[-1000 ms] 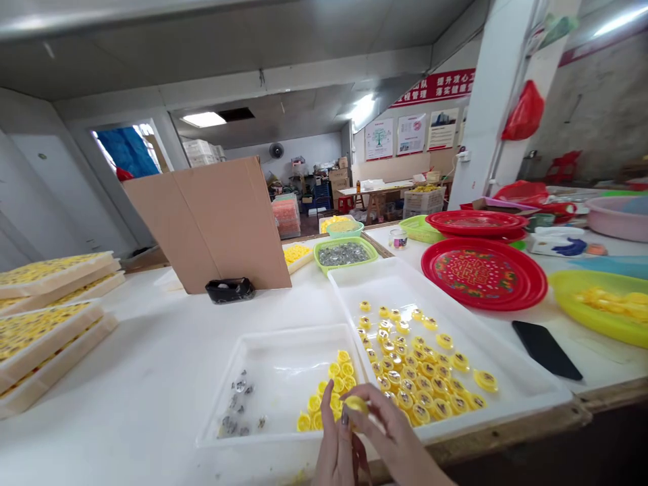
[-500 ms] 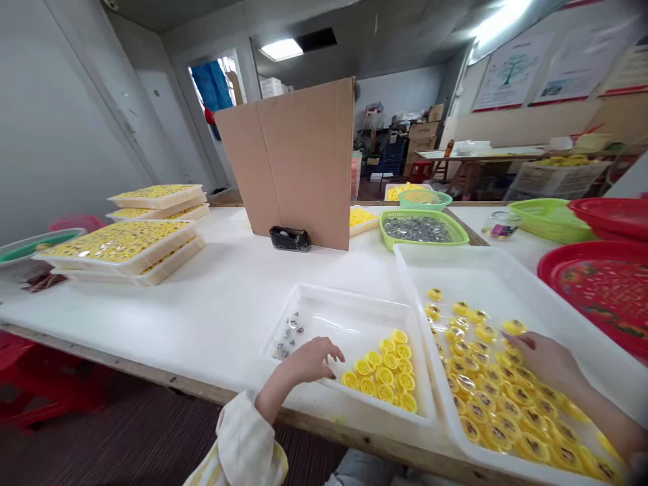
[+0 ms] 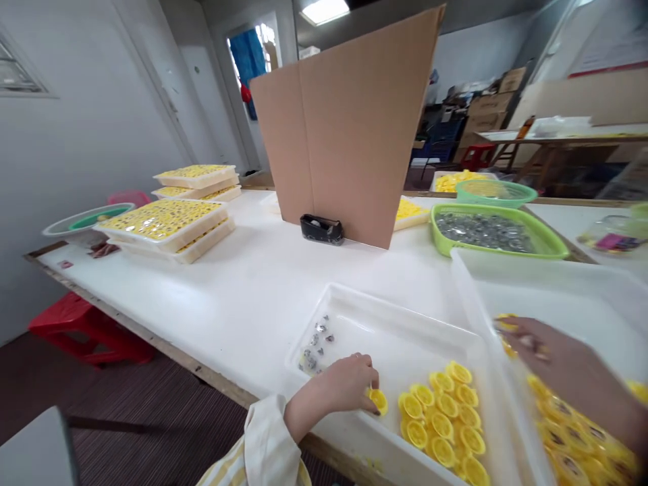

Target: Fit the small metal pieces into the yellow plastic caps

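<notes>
My left hand [image 3: 344, 386] is over the small white tray [image 3: 399, 317], thumb and fingers closed around a round yellow cup [image 3: 377, 402]. To its right in that tray sits a cluster of open yellow cups [image 3: 441, 425]; small clear-and-grey pieces [image 3: 314, 344] lie at the left end. My right hand [image 3: 567, 361], somewhat blurred, is above the left wall of the large white tray [image 3: 473, 290]. A yellow piece [image 3: 507, 324] shows at its curled fingertips. Below that hand lie many yellow capped pieces [image 3: 572, 439] with dark printed centres.
A cardboard panel [image 3: 349, 128] stands upright behind a black tape dispenser [image 3: 322, 229]. Stacked trays of yellow pieces [image 3: 167, 226] are at left. A green basket [image 3: 496, 229] of grey pieces sits behind the large tray. A red stool [image 3: 91, 331] is beside the table.
My view has turned left. My left hand has closed on a yellow cup beside the cluster. My right hand has moved from among the capped pieces to the large tray's left wall, with a yellow piece.
</notes>
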`<act>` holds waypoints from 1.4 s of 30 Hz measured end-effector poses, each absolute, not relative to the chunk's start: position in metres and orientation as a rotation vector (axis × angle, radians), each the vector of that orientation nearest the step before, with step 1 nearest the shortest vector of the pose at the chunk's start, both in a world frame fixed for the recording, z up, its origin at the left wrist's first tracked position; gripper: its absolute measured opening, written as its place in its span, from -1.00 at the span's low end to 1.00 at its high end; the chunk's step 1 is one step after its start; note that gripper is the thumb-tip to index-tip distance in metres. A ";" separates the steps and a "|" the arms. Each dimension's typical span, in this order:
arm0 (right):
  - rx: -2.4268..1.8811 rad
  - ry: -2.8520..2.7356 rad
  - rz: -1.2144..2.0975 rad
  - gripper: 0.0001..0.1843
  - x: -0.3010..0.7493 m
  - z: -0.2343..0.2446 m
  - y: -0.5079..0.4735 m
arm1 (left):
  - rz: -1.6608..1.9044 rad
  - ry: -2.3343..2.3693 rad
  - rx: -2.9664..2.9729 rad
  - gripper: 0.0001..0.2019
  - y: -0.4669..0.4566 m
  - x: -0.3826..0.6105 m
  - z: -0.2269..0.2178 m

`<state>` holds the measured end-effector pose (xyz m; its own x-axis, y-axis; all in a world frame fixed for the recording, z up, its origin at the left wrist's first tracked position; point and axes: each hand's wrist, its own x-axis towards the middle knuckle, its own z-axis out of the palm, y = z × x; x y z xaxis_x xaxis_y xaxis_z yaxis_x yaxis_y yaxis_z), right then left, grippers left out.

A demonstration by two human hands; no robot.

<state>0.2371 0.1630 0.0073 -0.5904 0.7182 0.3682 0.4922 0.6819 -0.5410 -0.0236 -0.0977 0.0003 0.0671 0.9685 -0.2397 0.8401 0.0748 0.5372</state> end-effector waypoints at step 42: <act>0.336 -2.840 0.129 -0.73 0.054 0.011 0.057 | 1.331 1.795 0.855 -0.70 -0.161 -0.008 0.011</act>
